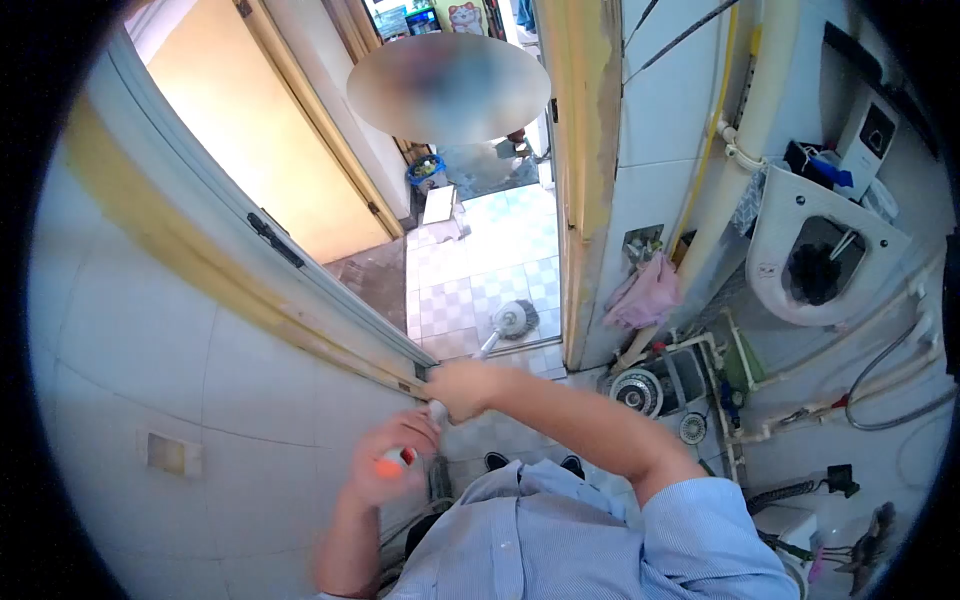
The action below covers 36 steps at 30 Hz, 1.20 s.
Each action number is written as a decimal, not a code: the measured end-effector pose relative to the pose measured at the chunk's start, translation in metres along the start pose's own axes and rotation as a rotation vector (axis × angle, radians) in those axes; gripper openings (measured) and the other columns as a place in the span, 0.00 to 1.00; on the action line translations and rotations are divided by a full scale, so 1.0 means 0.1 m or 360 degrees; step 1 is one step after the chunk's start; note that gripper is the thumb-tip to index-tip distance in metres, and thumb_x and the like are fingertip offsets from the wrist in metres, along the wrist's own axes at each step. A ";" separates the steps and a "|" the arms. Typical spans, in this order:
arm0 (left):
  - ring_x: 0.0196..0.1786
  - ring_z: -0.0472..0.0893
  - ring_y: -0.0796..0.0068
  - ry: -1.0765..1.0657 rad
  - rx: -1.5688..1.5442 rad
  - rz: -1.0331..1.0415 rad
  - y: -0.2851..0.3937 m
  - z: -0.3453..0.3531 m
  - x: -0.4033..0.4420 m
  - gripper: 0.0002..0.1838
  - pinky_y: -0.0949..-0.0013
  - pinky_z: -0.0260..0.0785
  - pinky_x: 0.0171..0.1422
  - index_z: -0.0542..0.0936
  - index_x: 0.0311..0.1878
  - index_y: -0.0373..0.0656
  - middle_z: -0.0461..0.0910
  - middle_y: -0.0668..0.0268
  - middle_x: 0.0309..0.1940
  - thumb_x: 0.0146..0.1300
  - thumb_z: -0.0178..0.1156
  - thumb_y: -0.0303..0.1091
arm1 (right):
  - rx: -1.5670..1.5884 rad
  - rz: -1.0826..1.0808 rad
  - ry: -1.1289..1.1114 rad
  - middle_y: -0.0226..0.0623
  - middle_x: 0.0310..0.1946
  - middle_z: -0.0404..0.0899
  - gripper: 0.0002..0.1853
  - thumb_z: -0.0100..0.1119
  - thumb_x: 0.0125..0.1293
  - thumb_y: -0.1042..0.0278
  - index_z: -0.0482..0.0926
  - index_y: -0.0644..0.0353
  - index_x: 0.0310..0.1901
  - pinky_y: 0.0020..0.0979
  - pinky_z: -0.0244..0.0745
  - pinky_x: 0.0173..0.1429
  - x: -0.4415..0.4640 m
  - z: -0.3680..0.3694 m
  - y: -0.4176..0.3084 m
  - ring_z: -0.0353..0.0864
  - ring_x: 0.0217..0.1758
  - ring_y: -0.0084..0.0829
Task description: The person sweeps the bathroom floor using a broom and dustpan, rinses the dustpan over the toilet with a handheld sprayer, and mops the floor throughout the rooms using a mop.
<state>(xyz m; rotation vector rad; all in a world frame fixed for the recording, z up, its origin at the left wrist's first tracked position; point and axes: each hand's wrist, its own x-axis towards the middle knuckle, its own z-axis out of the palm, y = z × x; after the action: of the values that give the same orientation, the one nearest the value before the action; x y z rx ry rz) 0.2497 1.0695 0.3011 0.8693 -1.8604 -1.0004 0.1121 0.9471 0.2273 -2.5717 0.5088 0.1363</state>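
Note:
A long-handled mop or brush (pixel 509 319) with a round white head and grey bristles rests on the tiled floor near the doorway. Its pale handle slants back toward my body. My right hand (pixel 463 390) is wrapped round the shaft, its forearm crossing from the right. Lower and to the left, my left hand (pixel 392 458) is closed round the handle near its orange and red end. That hand is slightly blurred, and its fingers partly hide the grip.
The door frame (pixel 590 180) stands right of the doorway, an open door (pixel 255 130) beyond on the left. At right are a sink (pixel 800 305), pipes and a pink cloth (pixel 643 290). A round silver basin or drum (pixel 636 394) sits low. A bin (pixel 428 174) is farther off.

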 end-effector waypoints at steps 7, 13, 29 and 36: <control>0.42 0.77 0.64 -0.0181 0.0029 0.0058 0.14 0.25 0.07 0.12 0.56 0.59 0.59 0.76 0.30 0.43 0.78 0.63 0.33 0.40 0.64 0.35 | 0.0791 0.0609 0.1056 0.47 0.45 0.72 0.23 0.56 0.52 0.62 0.67 0.60 0.50 0.39 0.69 0.51 -0.24 1.22 0.61 0.73 0.47 0.44; 0.46 0.77 0.63 -0.0039 0.0150 -0.0035 0.25 0.45 0.19 0.15 0.55 0.61 0.59 0.76 0.31 0.43 0.79 0.63 0.34 0.39 0.67 0.34 | 0.3724 0.1052 0.0368 0.50 0.44 0.71 0.26 0.45 0.62 0.46 0.63 0.60 0.52 0.38 0.74 0.38 -0.10 1.36 0.67 0.76 0.41 0.39; 0.40 0.80 0.64 0.0152 0.0602 -0.0076 -0.44 -0.58 0.36 0.10 0.63 0.72 0.49 0.78 0.29 0.43 0.80 0.62 0.33 0.46 0.59 0.39 | 0.3161 0.1584 0.0561 0.33 0.19 0.70 0.09 0.52 0.56 0.68 0.67 0.59 0.36 0.33 0.73 0.23 1.29 0.81 1.29 0.74 0.20 0.31; 0.40 0.79 0.68 -0.0064 0.0131 -0.0432 -1.40 -1.21 0.81 0.09 0.60 0.66 0.54 0.77 0.27 0.44 0.80 0.67 0.33 0.46 0.59 0.38 | 0.2764 0.1960 0.0498 0.34 0.16 0.69 0.05 0.53 0.54 0.70 0.70 0.59 0.26 0.34 0.69 0.20 2.33 0.95 1.74 0.70 0.16 0.31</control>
<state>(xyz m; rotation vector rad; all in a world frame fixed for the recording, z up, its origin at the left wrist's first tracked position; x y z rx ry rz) 0.3493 0.9031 0.2467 1.1829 -1.8612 -1.1180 0.2610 0.7790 0.0194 -0.3952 1.3888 -0.2228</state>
